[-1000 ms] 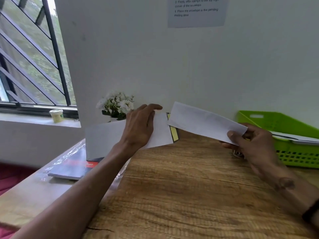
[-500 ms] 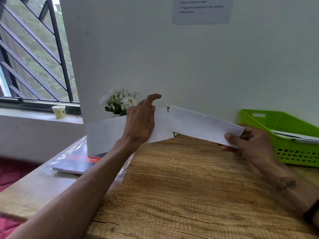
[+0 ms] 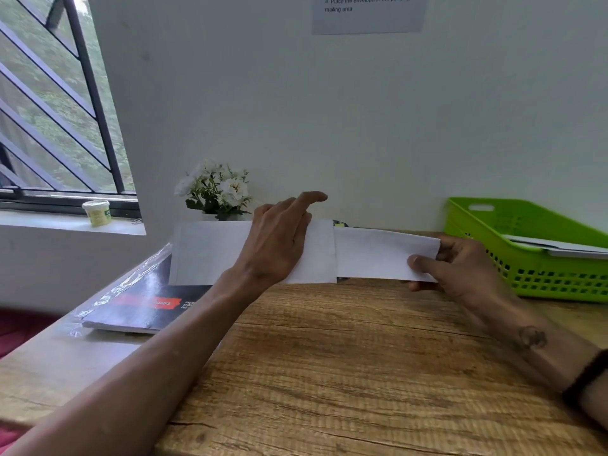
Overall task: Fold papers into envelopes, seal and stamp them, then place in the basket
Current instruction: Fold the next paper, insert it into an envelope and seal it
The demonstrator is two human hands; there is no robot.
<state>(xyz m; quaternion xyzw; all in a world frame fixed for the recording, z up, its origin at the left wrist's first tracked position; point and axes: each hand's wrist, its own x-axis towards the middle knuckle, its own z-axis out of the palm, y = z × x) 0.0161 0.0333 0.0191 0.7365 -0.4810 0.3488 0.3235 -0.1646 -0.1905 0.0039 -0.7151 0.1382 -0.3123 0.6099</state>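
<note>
A white envelope (image 3: 210, 251) is held upright above the back of the wooden desk (image 3: 329, 373). My left hand (image 3: 279, 238) grips it around the middle, index finger raised. A folded white paper (image 3: 371, 255) is level with the envelope's right end, its left edge tucked behind that end. My right hand (image 3: 460, 268) pinches the paper's right end, thumb on the front. The green basket (image 3: 526, 274) stands at the right with white envelopes (image 3: 559, 246) lying in it.
A dark book in plastic wrap (image 3: 141, 304) lies at the desk's left. White flowers (image 3: 217, 189) stand by the wall behind the envelope. A small jar (image 3: 96, 212) sits on the window sill. A printed instruction sheet (image 3: 368, 11) hangs on the wall.
The folded paper has come down from a tilt to level and moved left, so its left edge now meets the envelope's right end. The camera view has tipped down slightly.
</note>
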